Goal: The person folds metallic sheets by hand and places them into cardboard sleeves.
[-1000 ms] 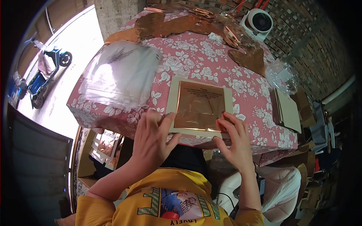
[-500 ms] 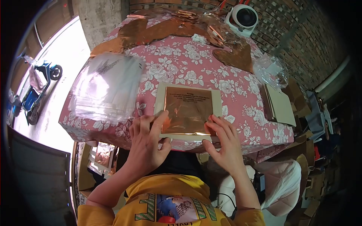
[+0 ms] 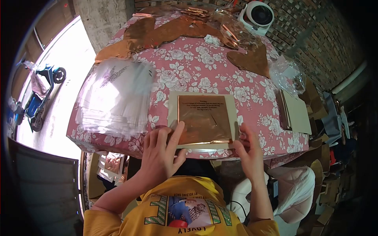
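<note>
A flat copper-coloured foil sheet in a clear bag (image 3: pixel 204 124) printed with a warning lies on a cream card (image 3: pixel 233 108) near the table's front edge. The outstretched index finger of my left hand (image 3: pixel 159 151) rests on the bag's left edge. Its thumb is apart by the front edge, and the other fingers bend beside the card. My right hand (image 3: pixel 251 151) is at the card's right edge, its thumb and bent fingers apart and touching or nearly touching that edge. The undersides of both hands are hidden.
Clear printed bags (image 3: pixel 114 96) lie spread at the left of the flowered tablecloth (image 3: pixel 189 70). Cream cards (image 3: pixel 297 114) are stacked at the right edge, near crumpled clear plastic (image 3: pixel 289 74). Copper foil pieces (image 3: pixel 165 33) and a white fan (image 3: pixel 258 17) are at the back.
My right hand has moved off the foil to the card's right edge. The left index finger stays on the bag's left side. The whole view has shifted slightly.
</note>
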